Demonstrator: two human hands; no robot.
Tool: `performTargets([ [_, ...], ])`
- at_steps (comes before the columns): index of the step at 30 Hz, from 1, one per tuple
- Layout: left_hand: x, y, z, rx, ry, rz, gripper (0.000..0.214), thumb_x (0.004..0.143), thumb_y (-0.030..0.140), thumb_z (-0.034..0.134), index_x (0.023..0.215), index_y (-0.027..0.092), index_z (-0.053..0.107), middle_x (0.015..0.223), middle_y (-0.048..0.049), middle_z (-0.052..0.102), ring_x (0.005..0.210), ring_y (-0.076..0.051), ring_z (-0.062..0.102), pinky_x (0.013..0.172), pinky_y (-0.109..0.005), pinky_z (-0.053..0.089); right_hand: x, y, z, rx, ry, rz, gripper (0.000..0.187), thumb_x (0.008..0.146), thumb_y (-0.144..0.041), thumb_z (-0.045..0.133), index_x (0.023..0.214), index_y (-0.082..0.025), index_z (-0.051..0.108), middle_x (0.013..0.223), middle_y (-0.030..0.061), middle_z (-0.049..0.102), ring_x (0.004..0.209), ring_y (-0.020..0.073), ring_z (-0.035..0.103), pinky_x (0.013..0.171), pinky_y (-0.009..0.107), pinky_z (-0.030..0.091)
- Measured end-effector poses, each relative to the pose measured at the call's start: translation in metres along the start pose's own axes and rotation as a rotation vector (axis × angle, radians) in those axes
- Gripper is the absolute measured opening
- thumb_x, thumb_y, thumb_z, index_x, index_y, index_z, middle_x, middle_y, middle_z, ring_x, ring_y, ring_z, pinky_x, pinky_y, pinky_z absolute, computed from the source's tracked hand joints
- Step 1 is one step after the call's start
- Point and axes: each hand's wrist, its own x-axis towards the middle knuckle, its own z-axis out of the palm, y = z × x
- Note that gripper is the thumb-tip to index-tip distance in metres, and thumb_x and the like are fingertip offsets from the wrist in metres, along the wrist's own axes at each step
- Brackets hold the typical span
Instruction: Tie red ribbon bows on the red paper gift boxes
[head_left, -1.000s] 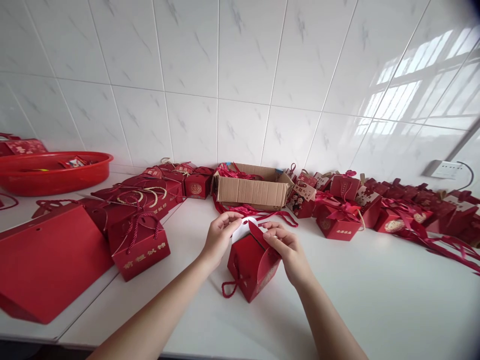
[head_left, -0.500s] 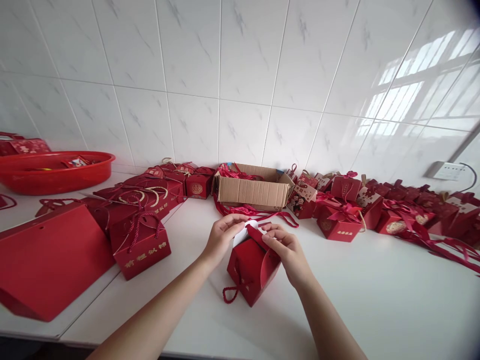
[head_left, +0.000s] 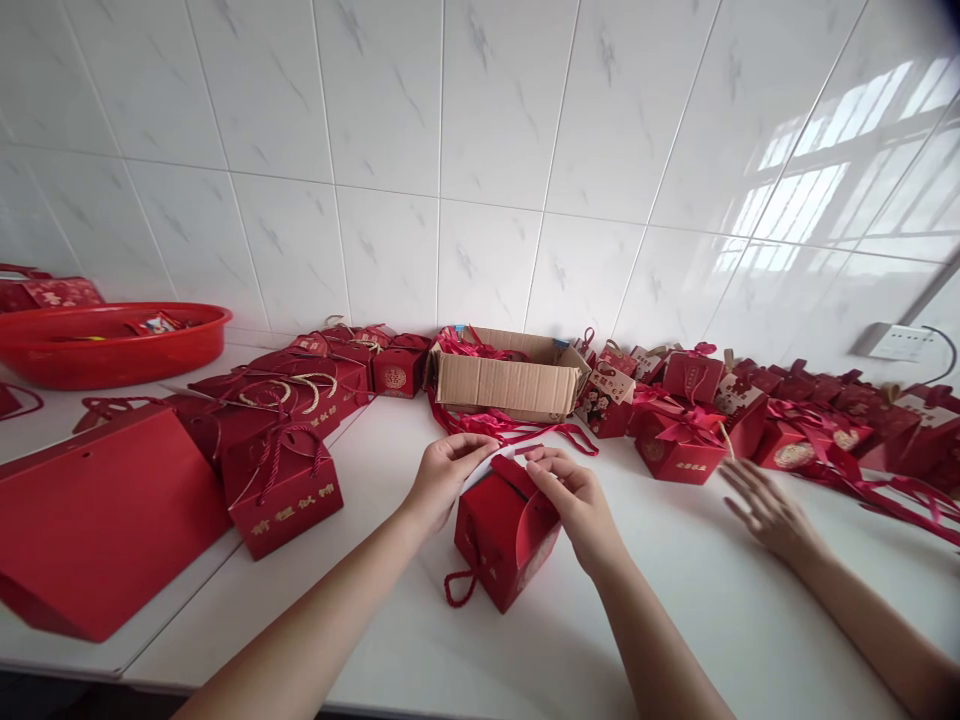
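Observation:
A small red gift box (head_left: 495, 530) stands on the white table in front of me, its top flaps partly folded in and a red cord loop hanging from its near left side. My left hand (head_left: 450, 475) pinches the white-lined flap at the box's far left. Thumb and fingers of my right hand (head_left: 566, 490) are closed on the top flap at the right. The inside of the box is hidden by the flaps.
Behind the box is an open cardboard carton (head_left: 510, 390) with red ribbons. Red gift boxes (head_left: 285, 500) crowd the left, near a red basin (head_left: 112, 345). Another person's hand (head_left: 772, 515) is at the right, near a ribboned box (head_left: 675, 450).
The white-lined flap has come down lower over the box under my left hand. Another person's hand and forearm have entered from the right. My right hand has hardly moved.

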Motion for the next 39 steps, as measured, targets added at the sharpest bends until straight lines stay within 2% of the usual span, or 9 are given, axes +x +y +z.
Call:
performTargets([
  [4,0.008,-0.001,-0.005,-0.058,0.095,-0.095,0.032,0.052,0.029,0.08,0.078,0.014,0.068,0.071,-0.0031,0.071,0.063,-0.014,0.062,0.062,-0.025,0.047,-0.001,-0.003,0.002,-0.007,0.001,-0.028,0.038,0.081,-0.048,0.059,0.059,-0.017,0.06,0.097,0.0058,0.058,0.087,0.0188,0.054,0.07,0.027,0.04],
  [7,0.013,-0.003,-0.01,-0.063,0.143,-0.109,0.032,0.05,0.025,0.078,0.079,0.015,0.067,0.068,-0.0024,0.07,0.062,-0.014,0.062,0.062,-0.026,0.048,-0.001,-0.002,0.003,0.0,-0.013,-0.022,0.034,0.081,-0.047,0.059,0.065,-0.017,0.061,0.094,0.0052,0.057,0.081,0.0169,0.054,0.066,0.026,0.04],
  [11,0.018,-0.008,-0.015,-0.02,0.124,-0.115,0.032,0.05,0.023,0.076,0.079,0.014,0.066,0.068,-0.0028,0.07,0.063,-0.016,0.062,0.063,-0.028,0.048,0.0,0.002,0.003,-0.01,-0.035,-0.003,0.03,0.082,-0.048,0.058,0.077,-0.018,0.061,0.085,0.0048,0.059,0.076,0.0167,0.056,0.062,0.026,0.041],
  [16,0.02,-0.013,-0.018,0.043,0.062,-0.11,0.032,0.051,0.024,0.074,0.08,0.013,0.067,0.069,-0.0043,0.07,0.063,-0.016,0.062,0.062,-0.027,0.047,0.001,0.007,0.004,-0.13,0.005,-0.045,0.029,0.083,-0.046,0.058,0.078,-0.018,0.06,0.087,0.0059,0.061,0.076,0.0171,0.057,0.063,0.026,0.043],
  [23,0.022,-0.015,-0.021,0.152,0.013,-0.059,0.027,0.053,0.022,0.068,0.08,0.015,0.066,0.075,-0.0037,0.07,0.066,-0.016,0.061,0.062,-0.026,0.046,0.003,0.011,0.005,-0.249,0.025,-0.156,0.029,0.084,-0.045,0.056,0.072,-0.018,0.061,0.089,0.0065,0.06,0.081,0.0183,0.057,0.064,0.027,0.044],
  [39,0.023,-0.016,-0.025,0.49,-0.003,0.184,0.023,0.062,0.023,0.064,0.082,0.016,0.073,0.077,-0.0056,0.071,0.07,-0.018,0.06,0.064,-0.026,0.046,0.003,0.014,0.006,-0.251,0.004,-0.162,0.033,0.085,-0.048,0.054,0.073,-0.019,0.065,0.091,0.0077,0.061,0.085,0.0207,0.059,0.068,0.03,0.046],
])
